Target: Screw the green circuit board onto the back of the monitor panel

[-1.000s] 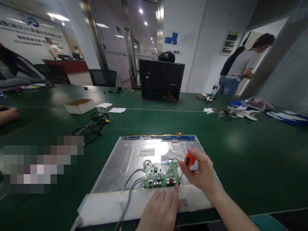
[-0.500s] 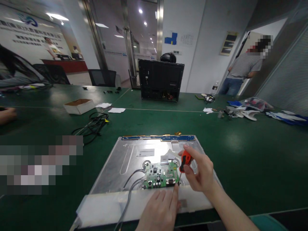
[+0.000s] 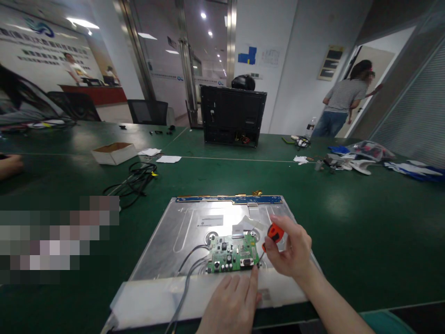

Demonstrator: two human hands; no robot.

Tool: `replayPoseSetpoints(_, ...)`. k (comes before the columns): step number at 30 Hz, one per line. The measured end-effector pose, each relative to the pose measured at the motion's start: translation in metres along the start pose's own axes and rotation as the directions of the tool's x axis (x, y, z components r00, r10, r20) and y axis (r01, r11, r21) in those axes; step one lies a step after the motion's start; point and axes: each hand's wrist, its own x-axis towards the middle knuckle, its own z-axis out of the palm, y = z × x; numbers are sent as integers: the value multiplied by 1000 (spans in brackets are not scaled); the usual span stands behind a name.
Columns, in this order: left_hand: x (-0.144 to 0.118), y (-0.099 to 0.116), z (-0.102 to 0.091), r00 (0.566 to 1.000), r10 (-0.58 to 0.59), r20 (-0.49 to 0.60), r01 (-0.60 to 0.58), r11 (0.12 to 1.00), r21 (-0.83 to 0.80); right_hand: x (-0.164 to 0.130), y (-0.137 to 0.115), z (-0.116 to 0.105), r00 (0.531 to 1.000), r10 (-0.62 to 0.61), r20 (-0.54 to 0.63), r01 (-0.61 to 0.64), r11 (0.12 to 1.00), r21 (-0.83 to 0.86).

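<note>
Green table (image 3: 365, 222) filled the room; white walls (image 3: 299, 69), ceiling lights (image 3: 203, 16) at 12 o'clock, doorway (image 3: 368, 88) at 2.

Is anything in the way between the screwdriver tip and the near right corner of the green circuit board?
Nothing visible. The right hand holds the orange screwdriver, its shaft slanting to the circuit board corner. The left hand fingertip sits right beside that corner, not across it.
</note>
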Motion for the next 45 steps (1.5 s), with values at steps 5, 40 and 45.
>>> replayPoseSetpoints(5, 0, 1, 1, 1000, -12, -21, 12, 1000, -22, -2, 0, 0, 1000, -11, -17, 10, 999, -33)
replayPoseSetpoints(40, 2, 0, -1, 1000, -2, -15, 1, 999, -50, 3, -1, 2, 999, -26, 28, 26, 999, 19)
replayPoseSetpoints(45, 2, -2, 2, 1000, 9, -19, -9, 1000, -22, 9, -2, -3, 994, -46, 94, 37, 995, 91)
